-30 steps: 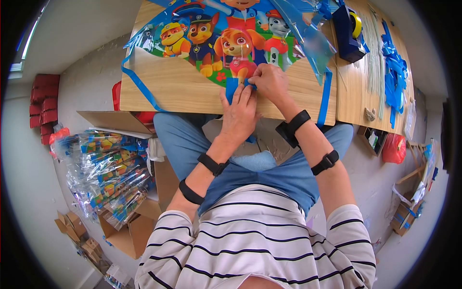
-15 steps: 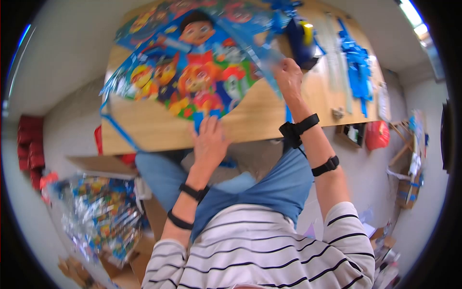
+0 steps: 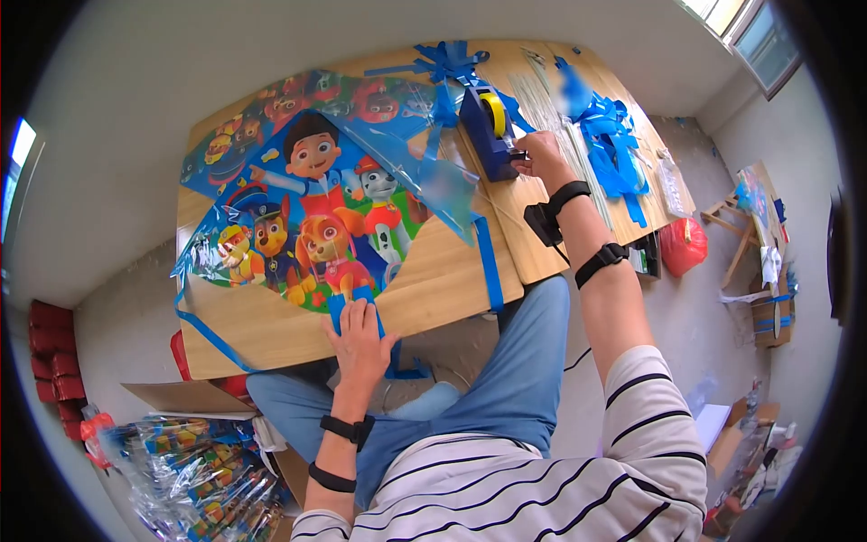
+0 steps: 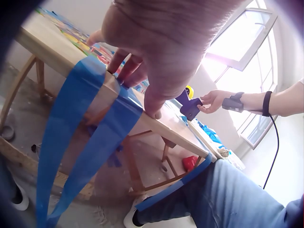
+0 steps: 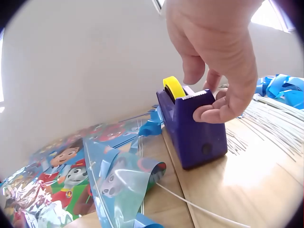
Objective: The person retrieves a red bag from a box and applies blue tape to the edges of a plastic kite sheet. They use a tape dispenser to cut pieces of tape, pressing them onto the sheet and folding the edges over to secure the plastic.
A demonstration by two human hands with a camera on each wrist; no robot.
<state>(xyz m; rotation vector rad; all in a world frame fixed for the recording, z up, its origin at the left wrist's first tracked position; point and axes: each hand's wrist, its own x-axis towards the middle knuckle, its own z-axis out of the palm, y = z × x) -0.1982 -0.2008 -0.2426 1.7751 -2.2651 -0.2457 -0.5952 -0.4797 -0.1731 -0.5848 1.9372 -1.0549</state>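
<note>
My left hand (image 3: 363, 350) presses on blue ribbon (image 4: 66, 123) at the lower tip of a printed plastic sheet (image 3: 312, 194). Its fingers are spread and fairly straight, close to the table's front edge, and two ribbon tails hang below them in the left wrist view. Over to the right, my right hand (image 3: 545, 155) is at the near end of a dark blue tape dispenser (image 5: 194, 133). Curled fingers hold that end, one fingertip on its front face below the serrated cutter (image 5: 194, 95). The thumb is above the yellow tape core (image 5: 174, 87), apart from the fingers.
Thin white sticks (image 3: 542, 104) and a heap of blue ribbons (image 3: 614, 149) lie right of the dispenser. A clear plastic flap (image 3: 447, 194) sticks up at the sheet's right side. Wrapped printed sheets (image 3: 194, 483) fill a box on the floor at left.
My right hand has left the sheet's lower tip and moved right and away to the tape dispenser. The left hand stays on the ribbon there. The head view has swung right.
</note>
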